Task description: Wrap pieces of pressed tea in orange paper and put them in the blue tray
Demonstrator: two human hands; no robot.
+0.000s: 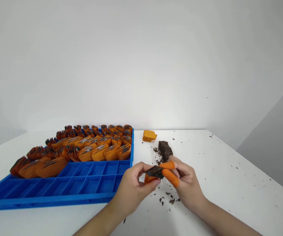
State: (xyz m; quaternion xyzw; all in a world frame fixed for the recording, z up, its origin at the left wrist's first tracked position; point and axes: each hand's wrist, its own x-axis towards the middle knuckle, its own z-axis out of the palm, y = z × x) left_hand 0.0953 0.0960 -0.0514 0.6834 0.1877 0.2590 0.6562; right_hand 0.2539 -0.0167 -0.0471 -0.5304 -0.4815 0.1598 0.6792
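Blue plastic is forming a wide tray (pixel 58 200), which is lying on a white table (pixel 220 164) at nine to eleven o'clock from the two hands. Orange bundles (pixel 99 152) with dark edges are filling its farther rows, leaning closely side by side, while the nearer compartments are showing their blue bottoms. Near the front right corner of the tray, the left hand (pixel 134 185) is holding an orange piece (pixel 149 179), its thumb and curled fingers almost meeting around it. At about twelve o'clock from the hands, a small stack of yellow-orange pieces (pixel 149 135) is lying beyond them. Between the hands, a dark flat piece (pixel 154 171) is sitting against the orange one. Brown slices (pixel 165 150) are standing in a tight row at half past twelve, and brown crumbs (pixel 172 199) are lying scattered at five o'clock. On the right, the right hand (pixel 188 183) is wearing orange finger covers (pixel 170 177); its thumb and first finger are being only slightly apart at the dark piece's right end, but whether they are pinching it, I cannot tell.
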